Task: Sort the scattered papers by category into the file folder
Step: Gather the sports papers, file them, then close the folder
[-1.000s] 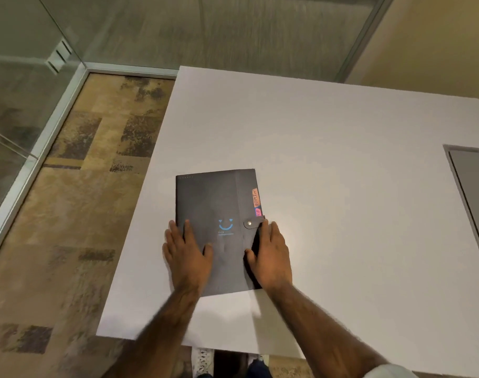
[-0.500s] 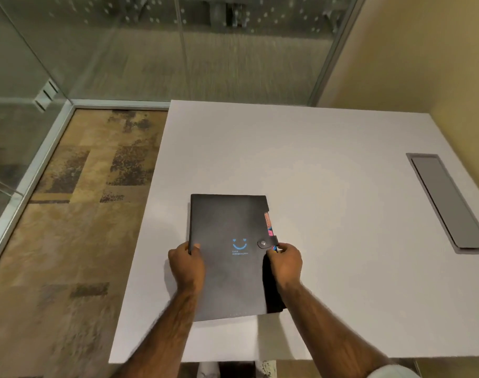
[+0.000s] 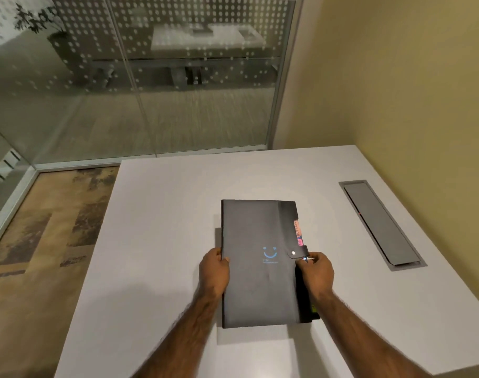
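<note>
A dark grey file folder (image 3: 256,230) with a blue smiley print lies shut on the white table (image 3: 164,214), its snap strap fastened on the right side. Coloured tabs (image 3: 298,233) stick out at its right edge. My left hand (image 3: 214,271) grips the folder's left edge. On the right edge, just below the snap strap, my right hand (image 3: 316,272) pinches the folder. No loose papers are in view.
A grey cable hatch (image 3: 380,225) is set into the table at the right. A yellow wall runs along the right side, and glass partitions stand behind and to the left. The table's left edge drops to patterned floor.
My hands went from lying flat on the folder's near end to gripping its left and right edges. The view has tilted up, showing more of the table and glass wall.
</note>
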A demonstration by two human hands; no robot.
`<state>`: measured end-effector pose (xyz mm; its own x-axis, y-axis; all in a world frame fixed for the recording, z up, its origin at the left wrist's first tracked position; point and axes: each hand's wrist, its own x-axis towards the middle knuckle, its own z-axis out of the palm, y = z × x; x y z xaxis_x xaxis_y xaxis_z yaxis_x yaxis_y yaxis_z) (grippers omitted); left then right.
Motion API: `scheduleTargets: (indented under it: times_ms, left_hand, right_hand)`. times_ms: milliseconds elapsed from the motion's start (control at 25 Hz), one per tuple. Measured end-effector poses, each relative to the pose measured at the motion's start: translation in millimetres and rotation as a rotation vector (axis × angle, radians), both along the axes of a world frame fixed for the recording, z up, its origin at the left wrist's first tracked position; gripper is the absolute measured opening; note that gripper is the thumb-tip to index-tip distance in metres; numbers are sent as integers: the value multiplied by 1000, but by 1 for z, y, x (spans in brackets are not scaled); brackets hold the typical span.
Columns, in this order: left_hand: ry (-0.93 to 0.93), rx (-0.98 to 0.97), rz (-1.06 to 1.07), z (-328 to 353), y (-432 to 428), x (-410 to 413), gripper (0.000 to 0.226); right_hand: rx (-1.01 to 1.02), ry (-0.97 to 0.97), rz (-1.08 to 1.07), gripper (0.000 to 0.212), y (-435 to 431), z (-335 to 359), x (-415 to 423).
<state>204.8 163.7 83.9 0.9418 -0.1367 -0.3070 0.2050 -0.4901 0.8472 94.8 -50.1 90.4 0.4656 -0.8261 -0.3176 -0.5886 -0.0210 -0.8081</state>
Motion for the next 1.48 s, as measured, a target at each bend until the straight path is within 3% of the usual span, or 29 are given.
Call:
scheduleTargets:
  times_ms: [240, 440, 640, 1200, 1360, 1480]
  left_hand:
    - [38, 108, 12, -18, -134, 12, 19]
    - [52, 222, 2, -37, -190, 27, 20]
    - [59, 284, 0, -52, -211, 42, 17]
    - [137, 338, 50, -78, -226, 41, 24]
    - [69, 584, -43, -61, -236, 28, 31]
    - [-96, 737, -252, -66, -237, 22, 54]
  right_hand:
    - [-32, 87, 67, 18, -143, -15, 25]
    - [-6, 152, 159, 17, -203, -38, 45]
    - [-19, 205, 247, 9, -224, -59, 61]
    - [-51, 246, 362, 18, -238, -85, 73]
    - [-131, 283, 450, 20, -232, -90, 71]
    - [-283, 297, 576, 40, -225, -88, 66]
